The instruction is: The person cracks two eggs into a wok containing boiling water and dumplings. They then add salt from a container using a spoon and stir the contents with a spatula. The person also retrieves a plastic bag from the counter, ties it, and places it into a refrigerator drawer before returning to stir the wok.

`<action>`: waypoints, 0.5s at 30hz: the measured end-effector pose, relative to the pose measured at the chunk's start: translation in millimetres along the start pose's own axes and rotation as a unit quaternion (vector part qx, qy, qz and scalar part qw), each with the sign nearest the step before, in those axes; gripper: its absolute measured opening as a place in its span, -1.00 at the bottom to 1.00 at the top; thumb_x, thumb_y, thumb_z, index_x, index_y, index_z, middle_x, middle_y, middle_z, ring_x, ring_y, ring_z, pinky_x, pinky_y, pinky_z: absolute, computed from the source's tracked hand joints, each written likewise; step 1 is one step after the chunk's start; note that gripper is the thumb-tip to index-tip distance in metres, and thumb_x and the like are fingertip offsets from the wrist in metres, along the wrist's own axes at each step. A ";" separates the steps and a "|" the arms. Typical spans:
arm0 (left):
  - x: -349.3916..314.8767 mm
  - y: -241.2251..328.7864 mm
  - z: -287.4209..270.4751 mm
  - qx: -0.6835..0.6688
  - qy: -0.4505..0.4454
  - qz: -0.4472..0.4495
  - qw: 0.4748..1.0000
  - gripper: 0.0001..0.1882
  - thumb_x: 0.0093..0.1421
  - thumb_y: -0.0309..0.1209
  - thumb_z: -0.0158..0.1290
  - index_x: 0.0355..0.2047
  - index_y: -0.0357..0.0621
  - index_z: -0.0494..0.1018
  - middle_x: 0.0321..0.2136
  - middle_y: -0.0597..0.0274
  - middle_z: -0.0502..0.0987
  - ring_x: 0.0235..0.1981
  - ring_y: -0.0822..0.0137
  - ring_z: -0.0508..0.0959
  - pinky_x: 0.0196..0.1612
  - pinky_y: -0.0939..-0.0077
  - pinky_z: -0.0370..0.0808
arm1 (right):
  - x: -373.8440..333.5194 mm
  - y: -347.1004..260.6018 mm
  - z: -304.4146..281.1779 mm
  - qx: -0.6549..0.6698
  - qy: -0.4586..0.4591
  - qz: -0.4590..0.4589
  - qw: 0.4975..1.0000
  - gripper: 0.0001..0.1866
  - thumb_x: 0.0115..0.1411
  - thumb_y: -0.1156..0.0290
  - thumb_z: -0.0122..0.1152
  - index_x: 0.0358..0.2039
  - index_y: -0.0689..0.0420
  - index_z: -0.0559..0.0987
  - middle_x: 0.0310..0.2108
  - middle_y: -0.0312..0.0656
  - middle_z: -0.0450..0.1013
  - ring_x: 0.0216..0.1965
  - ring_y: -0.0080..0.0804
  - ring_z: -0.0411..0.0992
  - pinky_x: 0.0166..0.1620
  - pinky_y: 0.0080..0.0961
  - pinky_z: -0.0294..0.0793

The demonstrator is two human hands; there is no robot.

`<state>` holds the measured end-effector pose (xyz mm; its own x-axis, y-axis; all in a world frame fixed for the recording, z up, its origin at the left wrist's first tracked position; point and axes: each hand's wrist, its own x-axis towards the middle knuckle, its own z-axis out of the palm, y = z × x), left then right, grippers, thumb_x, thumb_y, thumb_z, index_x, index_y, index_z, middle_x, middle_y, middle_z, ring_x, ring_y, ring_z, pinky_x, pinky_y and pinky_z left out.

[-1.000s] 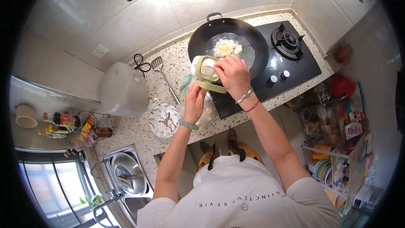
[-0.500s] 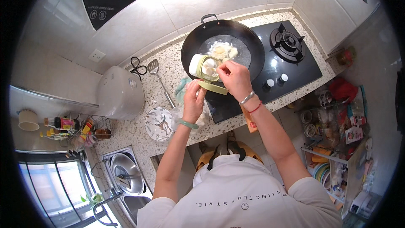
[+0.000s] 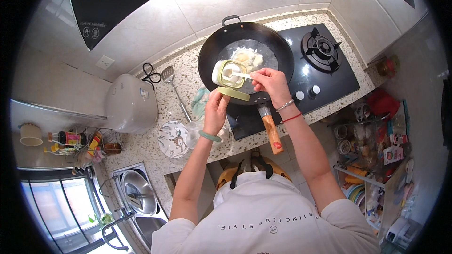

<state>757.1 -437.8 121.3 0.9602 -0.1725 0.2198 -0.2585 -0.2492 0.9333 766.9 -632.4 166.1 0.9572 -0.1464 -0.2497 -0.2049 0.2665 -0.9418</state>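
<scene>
One grip, the left hand [image 3: 216, 112], is holding an open jar [image 3: 218, 72] tilted above the wok [image 3: 210, 49], presumably facing its mouth toward the spoon [image 3: 242, 75] the right hand [image 3: 272, 84] is pinching.

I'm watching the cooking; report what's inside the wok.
The wok holds what looks like egg in clear liquid. The container and right hand partly hide its near side; what's beneath is unseen.

The left hand [image 3: 215, 112] holds an open jar [image 3: 222, 76] above the wok [image 3: 278, 49]. The right hand [image 3: 272, 85] holds a spoon [image 3: 243, 75] at the jar's mouth.
</scene>
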 end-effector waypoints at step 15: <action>4.3 -18.8 -0.2 -0.108 0.018 -0.059 0.992 -0.75 0.25 -0.29 -0.03 -0.29 -0.28 0.42 -0.44 0.28 0.41 -0.36 0.45 0.35 -0.24 0.59 0.30 | 12.6 -8.1 -60.4 0.090 0.040 0.033 0.995 -0.89 0.06 0.43 0.23 -0.47 0.18 0.52 -0.60 -0.32 0.43 -0.65 -0.67 0.38 -0.51 -0.75 0.45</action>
<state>766.1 -433.6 104.7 0.9867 -0.1187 0.1111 -0.1183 -0.0552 0.9914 768.3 -694.0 157.0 0.9223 -0.1964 -0.3330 -0.2196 0.4428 -0.8693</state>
